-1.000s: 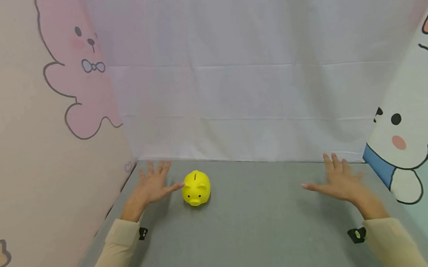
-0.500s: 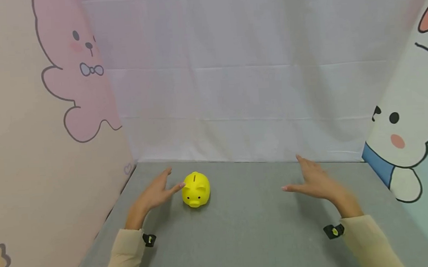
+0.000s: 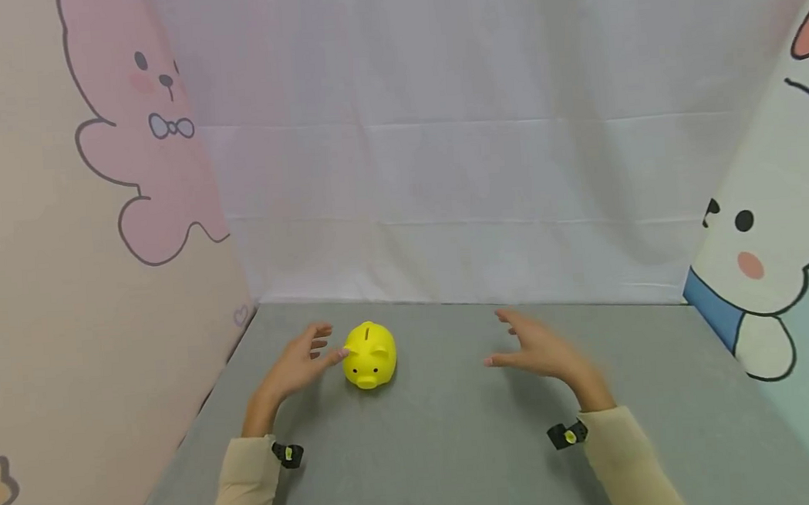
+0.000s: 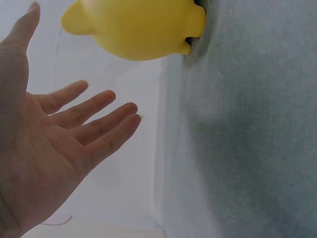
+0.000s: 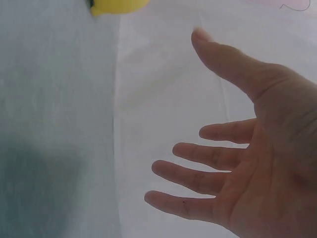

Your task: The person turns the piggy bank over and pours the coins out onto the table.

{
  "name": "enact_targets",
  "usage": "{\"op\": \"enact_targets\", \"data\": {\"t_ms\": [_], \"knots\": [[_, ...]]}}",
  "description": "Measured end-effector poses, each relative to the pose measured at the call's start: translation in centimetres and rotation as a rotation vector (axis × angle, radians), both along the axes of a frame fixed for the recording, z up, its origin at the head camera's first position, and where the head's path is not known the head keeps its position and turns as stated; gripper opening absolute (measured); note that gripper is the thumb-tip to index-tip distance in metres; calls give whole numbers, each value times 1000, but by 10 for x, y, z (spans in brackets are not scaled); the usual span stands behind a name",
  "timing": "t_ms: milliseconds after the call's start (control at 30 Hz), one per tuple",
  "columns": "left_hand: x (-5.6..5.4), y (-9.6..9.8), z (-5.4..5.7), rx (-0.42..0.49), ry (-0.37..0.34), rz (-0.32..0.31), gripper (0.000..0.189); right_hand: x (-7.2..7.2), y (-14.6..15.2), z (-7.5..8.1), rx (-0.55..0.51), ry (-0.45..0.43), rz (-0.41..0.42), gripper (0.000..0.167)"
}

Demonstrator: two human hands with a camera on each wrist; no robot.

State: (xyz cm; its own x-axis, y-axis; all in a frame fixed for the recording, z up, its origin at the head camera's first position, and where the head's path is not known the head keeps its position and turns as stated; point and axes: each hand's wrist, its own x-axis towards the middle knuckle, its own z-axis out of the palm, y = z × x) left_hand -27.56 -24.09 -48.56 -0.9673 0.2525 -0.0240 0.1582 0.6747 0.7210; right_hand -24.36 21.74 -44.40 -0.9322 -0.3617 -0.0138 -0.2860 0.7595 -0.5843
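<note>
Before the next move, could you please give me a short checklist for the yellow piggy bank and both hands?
1. Piggy bank upright on the grey tabletop: ok, it stands on its feet.
2. Coin slot facing up: ok.
3. Left hand open beside the bank: ok, with a gap showing in the left wrist view.
4. Right hand close to the bank: not ok, a wide stretch of tabletop lies between them.
5. Bank's inside empty: cannot tell.
</note>
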Motion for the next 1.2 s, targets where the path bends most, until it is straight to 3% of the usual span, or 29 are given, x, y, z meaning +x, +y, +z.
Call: {"op": "enact_targets", "data": {"t_ms": [400,600,767,933,1200], "knots": [[3,0,-19,50,-8,-44,98,-14,-54,-23,-167,-59,91,92],[-2,3,-29,49,-32,-87,101,-21,-69,-29,-200,-77,87,90],[-8,3,-27,56,-37,-100,102,-32,-94,-37,-226,-99,109,93],[-15,5,-22,58,-48,-158,105,-39,-119,-47,-262,-131,127,95],[-17,1,-23,75,-61,-231,107,-46,-155,-60,-255,-104,161,101]]}}
